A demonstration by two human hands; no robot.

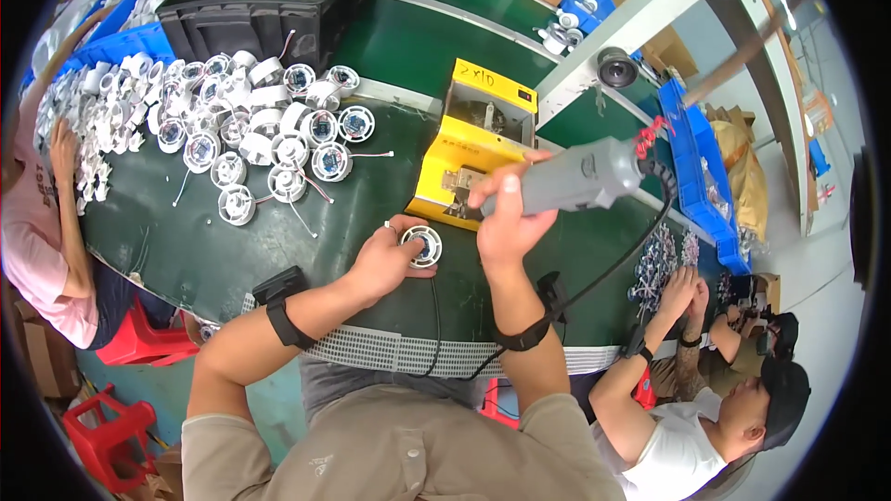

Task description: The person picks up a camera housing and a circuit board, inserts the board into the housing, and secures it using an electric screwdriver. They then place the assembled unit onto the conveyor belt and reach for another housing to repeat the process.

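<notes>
My left hand (385,260) rests on the dark green table (232,250) and grips a small round white part (423,246) with a blue and dark centre. My right hand (509,209) is closed around a grey electric screwdriver (580,176), held tilted, its tip end near the yellow box. A black cable (617,264) runs from the tool's rear down past the table edge. Both wrists wear black bands.
A yellow screw-feeder box (478,144) stands just beyond my hands. A pile of round white parts (251,130) lies at the left, behind it a black crate (269,0). One person sits at the left (46,232), another works at the right (687,390). Blue bins (696,176) line the right.
</notes>
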